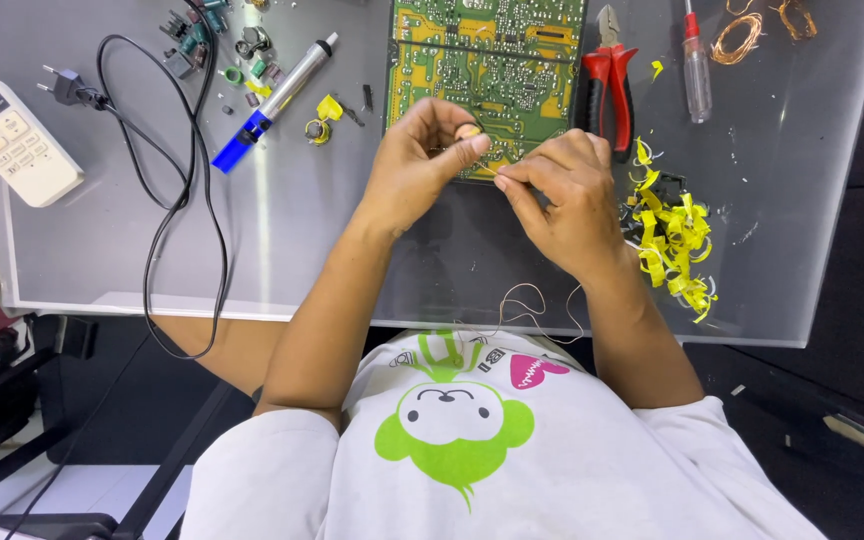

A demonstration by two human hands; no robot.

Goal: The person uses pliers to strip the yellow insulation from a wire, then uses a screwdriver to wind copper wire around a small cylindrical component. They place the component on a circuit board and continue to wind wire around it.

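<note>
My left hand (420,160) pinches a small round coil core (468,131) between thumb and fingers, just over the near edge of a green circuit board (487,55). My right hand (564,195) is close beside it, thumb and forefinger closed on a thin copper wire (527,300) that runs from the core and loops down toward my lap. Both hands hover above the clear table top (302,260).
Red-handled pliers (607,85) and a small screwdriver (695,65) lie right of the board. Yellow tape scraps (674,240) pile near my right wrist. A blue desoldering pump (272,100), a black power cord (167,190), a white remote (12,140) and copper wire coils (737,38) lie around.
</note>
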